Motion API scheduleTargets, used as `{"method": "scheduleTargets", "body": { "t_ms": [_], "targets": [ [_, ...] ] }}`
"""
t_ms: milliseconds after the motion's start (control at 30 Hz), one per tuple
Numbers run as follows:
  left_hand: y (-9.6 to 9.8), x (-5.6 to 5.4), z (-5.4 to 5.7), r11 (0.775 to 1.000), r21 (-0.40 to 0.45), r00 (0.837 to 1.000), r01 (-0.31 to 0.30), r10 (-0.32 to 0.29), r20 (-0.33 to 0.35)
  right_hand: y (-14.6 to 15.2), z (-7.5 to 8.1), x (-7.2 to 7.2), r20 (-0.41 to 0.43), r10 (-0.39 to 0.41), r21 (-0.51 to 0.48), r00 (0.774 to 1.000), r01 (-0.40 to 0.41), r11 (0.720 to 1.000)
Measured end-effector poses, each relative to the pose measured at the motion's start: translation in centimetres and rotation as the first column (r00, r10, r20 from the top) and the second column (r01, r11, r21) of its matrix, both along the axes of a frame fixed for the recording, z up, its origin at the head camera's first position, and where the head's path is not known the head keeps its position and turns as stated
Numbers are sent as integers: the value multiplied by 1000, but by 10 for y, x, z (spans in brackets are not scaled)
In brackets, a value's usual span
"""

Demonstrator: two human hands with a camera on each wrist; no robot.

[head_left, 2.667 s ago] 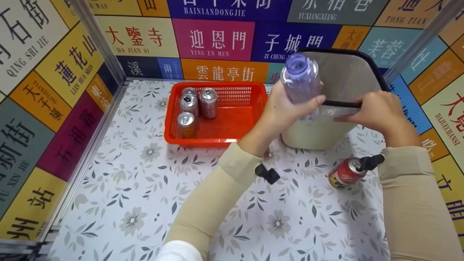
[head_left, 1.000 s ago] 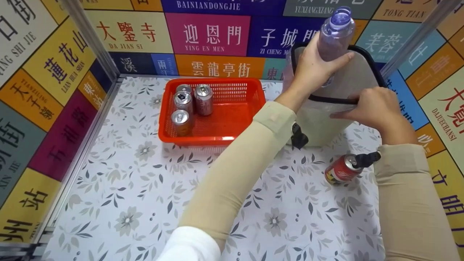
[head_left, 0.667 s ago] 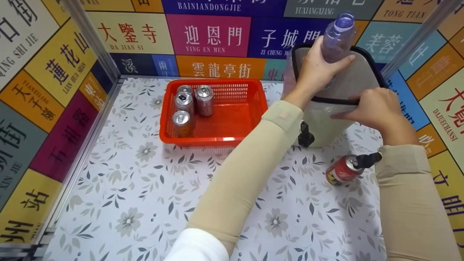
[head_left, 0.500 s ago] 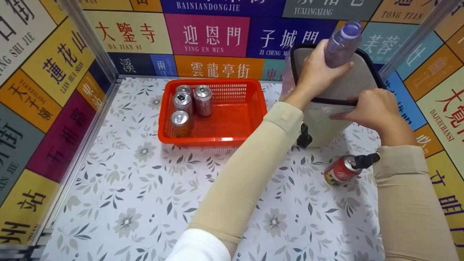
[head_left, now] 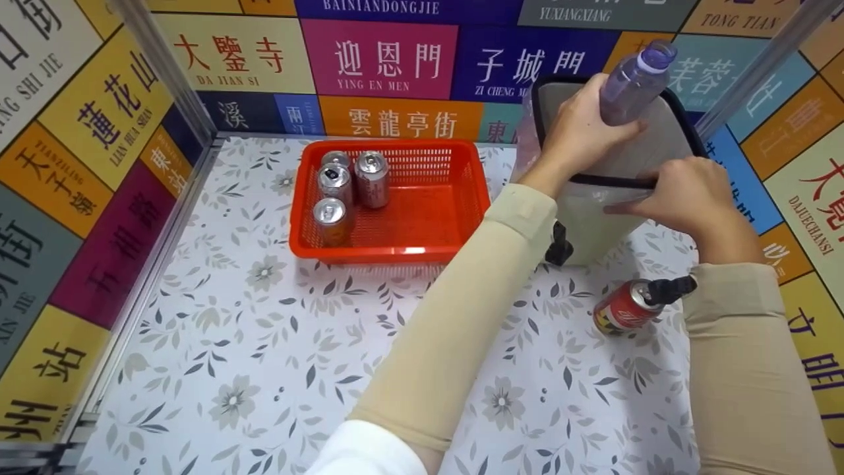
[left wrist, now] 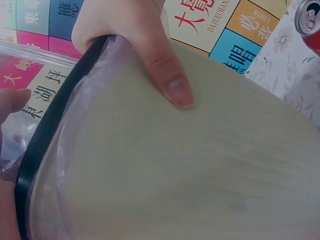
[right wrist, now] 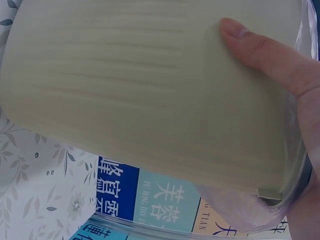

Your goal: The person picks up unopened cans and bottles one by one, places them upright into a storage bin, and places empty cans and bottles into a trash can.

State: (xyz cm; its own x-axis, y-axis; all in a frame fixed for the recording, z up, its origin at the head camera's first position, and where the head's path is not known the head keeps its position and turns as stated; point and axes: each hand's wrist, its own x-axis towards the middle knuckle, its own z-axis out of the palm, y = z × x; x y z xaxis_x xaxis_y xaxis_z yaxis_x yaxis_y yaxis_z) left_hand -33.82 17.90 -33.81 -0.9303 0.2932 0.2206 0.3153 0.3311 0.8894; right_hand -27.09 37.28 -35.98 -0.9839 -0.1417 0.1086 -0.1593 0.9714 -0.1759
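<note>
My left hand (head_left: 583,128) holds a clear purple-tinted plastic bottle (head_left: 634,89) above the mouth of a beige trash bin (head_left: 587,224). The bottle has no visible cap, and its neck leans up to the right. My right hand (head_left: 692,198) grips the bin's black front rim. Its thumb (right wrist: 260,52) lies along the outer wall in the right wrist view. A translucent liner bag (left wrist: 67,145) folds over the rim. At the left edge of the left wrist view only part of my left hand (left wrist: 7,205) shows. The bottom of the bin is out of sight.
A red plastic basket (head_left: 428,254) stands left of the bin, with several drink cans (head_left: 372,178) upright at its left end. A red soda can (head_left: 626,307) stands in front of the bin, close to my right sleeve. Printed panels (head_left: 382,59) enclose the floral-covered table (head_left: 264,343).
My left hand has carried the bottle rightward from the bin's front left to over its opening. Recently the bottle has lowered slightly and tilted further right. My right hand stays on the rim.
</note>
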Motion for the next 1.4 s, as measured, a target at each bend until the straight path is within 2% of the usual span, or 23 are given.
{"method": "scheduleTargets", "body": {
  "t_ms": [267,700,967,1100,1400],
  "targets": [
    [2,0,0,998,-51,1000,-19,20,20,-1,0,0,28,-11,-23,1000,11,1000],
    [3,0,3,995,-95,999,-35,38,27,-1,2,-1,11,-4,-13,1000,4,1000],
    [1,1,1,997,-78,1000,-25,25,-5,0,0,-1,10,-3,-2,1000,3,1000],
    [0,2,1,998,-62,1000,-13,14,18,-1,0,-1,13,-7,-3,1000,7,1000],
    [-1,5,2,999,-42,999,-26,27,37,-1,0,0,21,-9,-5,1000,10,1000]
  ]
}}
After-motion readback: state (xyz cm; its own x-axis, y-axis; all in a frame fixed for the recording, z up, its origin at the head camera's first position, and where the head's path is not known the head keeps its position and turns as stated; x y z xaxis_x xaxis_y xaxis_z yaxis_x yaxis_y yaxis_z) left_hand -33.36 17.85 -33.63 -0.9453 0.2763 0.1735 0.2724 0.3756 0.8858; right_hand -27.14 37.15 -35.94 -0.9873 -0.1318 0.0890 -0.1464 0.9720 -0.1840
